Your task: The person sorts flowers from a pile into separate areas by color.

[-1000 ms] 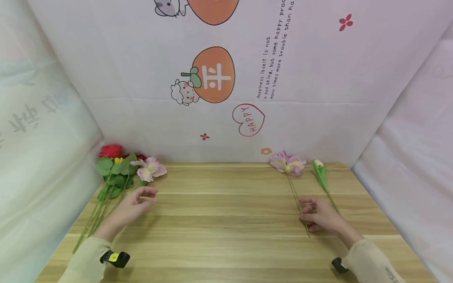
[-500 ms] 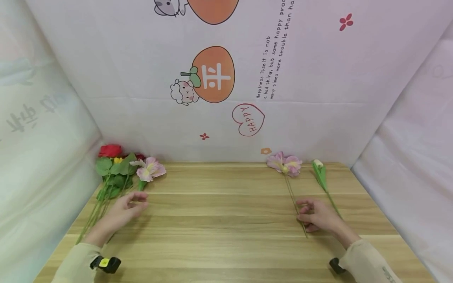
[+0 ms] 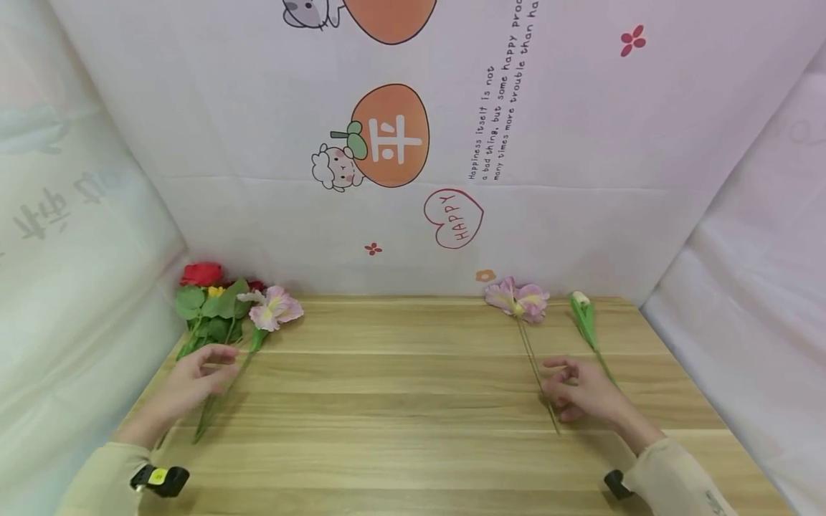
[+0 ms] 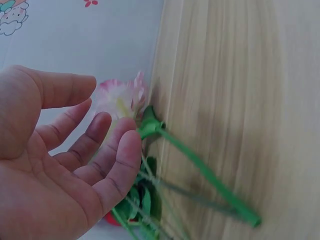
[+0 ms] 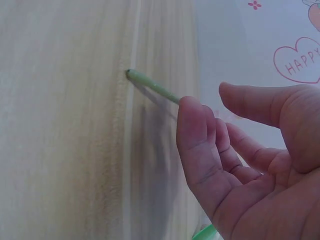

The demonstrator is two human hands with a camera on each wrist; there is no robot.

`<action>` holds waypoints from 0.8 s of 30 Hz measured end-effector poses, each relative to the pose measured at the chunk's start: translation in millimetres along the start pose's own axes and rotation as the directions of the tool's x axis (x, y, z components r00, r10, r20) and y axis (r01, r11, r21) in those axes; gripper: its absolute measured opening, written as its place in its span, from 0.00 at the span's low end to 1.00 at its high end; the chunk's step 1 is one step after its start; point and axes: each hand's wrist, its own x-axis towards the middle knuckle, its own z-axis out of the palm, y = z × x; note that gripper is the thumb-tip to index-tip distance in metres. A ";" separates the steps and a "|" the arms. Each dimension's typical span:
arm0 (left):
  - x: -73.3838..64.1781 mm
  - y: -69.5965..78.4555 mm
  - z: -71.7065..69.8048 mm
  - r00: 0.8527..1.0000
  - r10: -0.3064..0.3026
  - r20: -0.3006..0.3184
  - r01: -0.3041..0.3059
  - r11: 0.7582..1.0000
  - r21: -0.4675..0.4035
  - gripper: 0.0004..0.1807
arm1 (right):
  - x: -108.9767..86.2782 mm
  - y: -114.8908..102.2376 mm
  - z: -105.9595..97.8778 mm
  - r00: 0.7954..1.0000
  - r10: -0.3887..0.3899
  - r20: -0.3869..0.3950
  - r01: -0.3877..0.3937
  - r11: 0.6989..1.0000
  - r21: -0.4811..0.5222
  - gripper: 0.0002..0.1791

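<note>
My left hand hovers over the stems of the flowers at the left, its fingers loosely bent and holding nothing. Just beyond its fingertips lies a pink iris, whose green stem runs past the hand. My right hand is beside the thin stem of another pink iris. In the right wrist view, thumb and fingers stand apart, and the stem's end shows beyond the fingertips. Whether they touch it is hidden. A white tulip lies right of that iris, its lower stem behind the right hand.
A red rose, a small yellow flower and green leaves lie bunched at the table's back left corner. White printed cloth hangs behind and on both sides of the wooden table.
My left hand has moved left, off the near iris and across the stems. The right iris has shifted slightly left, while my right hand has stayed nearly in place.
</note>
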 end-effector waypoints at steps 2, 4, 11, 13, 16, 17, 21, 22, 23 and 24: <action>-0.5 -1.3 -6.4 1.000 0.017 -0.015 -0.016 0.999 0.046 0.23 | -0.7 -1.7 -1.0 1.000 -0.017 0.003 0.017 1.000 0.005 0.34; -0.7 -2.9 -12.8 0.999 0.031 -0.034 -0.028 0.995 0.091 0.23 | -1.8 -4.2 -1.3 1.000 -0.024 0.008 0.024 1.000 0.010 0.34; 0.5 -12.1 -38.2 0.998 0.037 -0.058 -0.019 0.959 0.284 0.24 | -5.5 -12.6 -0.2 1.000 -0.028 0.001 0.028 1.000 -0.006 0.31; 1.1 -15.8 -44.4 0.998 0.027 -0.062 -0.005 0.946 0.325 0.25 | -6.2 -14.8 0.0 1.000 -0.027 -0.001 0.027 1.000 -0.009 0.31; 1.8 -22.8 -51.4 0.998 0.018 -0.066 0.008 0.929 0.369 0.27 | -7.0 -16.9 0.7 1.000 -0.027 0.001 0.027 1.000 -0.010 0.32; 2.3 -25.4 -53.2 0.998 0.018 -0.065 0.008 0.925 0.381 0.27 | -7.1 -17.2 1.0 1.000 -0.023 -0.001 0.023 1.000 -0.008 0.32; 5.6 -36.1 -58.5 0.999 -0.010 -0.043 0.028 0.903 0.428 0.30 | -7.3 -17.1 2.3 1.000 -0.017 -0.010 0.017 1.000 -0.015 0.31; 6.4 -39.3 -59.4 0.999 -0.022 -0.030 0.033 0.898 0.440 0.30 | -7.2 -16.9 2.6 1.000 -0.018 -0.013 0.018 1.000 -0.018 0.31; 7.2 -42.0 -60.1 0.999 -0.034 -0.019 0.039 0.893 0.449 0.29 | -7.2 -16.9 2.8 1.000 -0.020 -0.016 0.019 1.000 -0.021 0.31; 7.6 -45.0 -60.6 0.999 -0.048 -0.006 0.045 0.888 0.457 0.28 | -7.1 -16.9 3.1 1.000 -0.022 -0.018 0.022 0.999 -0.023 0.30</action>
